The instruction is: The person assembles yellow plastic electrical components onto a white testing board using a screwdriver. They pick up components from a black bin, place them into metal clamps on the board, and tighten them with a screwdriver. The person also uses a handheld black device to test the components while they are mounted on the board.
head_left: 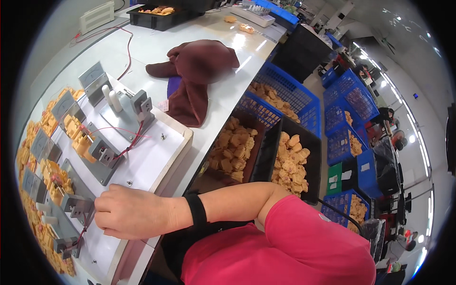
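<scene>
My right hand [124, 212], with a black band on the wrist, reaches over a white board. Its fingers are curled closed at a grey clamp block [77, 207] on one of several test fixtures. Whatever the fingertips grip is hidden behind them. A yellow plastic part [56, 181] sits in that fixture, just beyond the block. On the neighbouring fixture, another yellow part [76, 129] lies beside a second grey block [105, 151] with red wires. Small panel meters [92, 77] stand in a row behind the fixtures. My left hand is out of view.
Loose yellow parts [29, 147] are heaped along the board's far side. A brown cloth [202, 64] lies on the white table [223, 35]. Beside the table stand dark bins [311, 166] and blue crates [304, 97] holding yellow parts. A black tray [142, 20] sits at the back.
</scene>
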A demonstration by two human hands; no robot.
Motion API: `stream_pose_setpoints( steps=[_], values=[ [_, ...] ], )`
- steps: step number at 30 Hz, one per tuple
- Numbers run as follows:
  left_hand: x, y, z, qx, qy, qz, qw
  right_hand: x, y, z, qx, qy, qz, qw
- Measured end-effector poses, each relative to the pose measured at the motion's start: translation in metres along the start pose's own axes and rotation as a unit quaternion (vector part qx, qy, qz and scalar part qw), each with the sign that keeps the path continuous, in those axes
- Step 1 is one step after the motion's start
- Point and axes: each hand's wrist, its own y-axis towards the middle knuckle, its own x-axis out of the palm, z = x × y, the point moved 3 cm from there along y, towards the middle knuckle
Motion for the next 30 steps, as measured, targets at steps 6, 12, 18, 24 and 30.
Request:
stream_pose_setpoints(
  steps=[6,12,18,24,30],
  values=[
    [-0.001,0.002,0.005,-0.031,0.016,0.009,0.999,0.004,0.002,-0.001,0.005,-0.014,-0.014,1.0],
    [-0.002,0.0,0.007,-0.064,-0.07,0.003,0.996,0.004,0.002,-0.004,0.011,-0.044,0.001,0.999],
    [-0.001,-0.001,-0.002,-0.036,-0.053,0.005,0.998,0.005,0.004,-0.004,0.01,-0.04,0.006,0.999],
    [0.001,-0.002,0.007,-0.069,-0.08,0.011,0.994,-0.001,0.002,-0.001,0.008,-0.044,0.015,0.999],
    [-0.006,-0.006,0.005,-0.082,-0.081,0.018,0.993,0.005,0.011,-0.006,0.0,-0.02,-0.011,1.0]
  ],
)
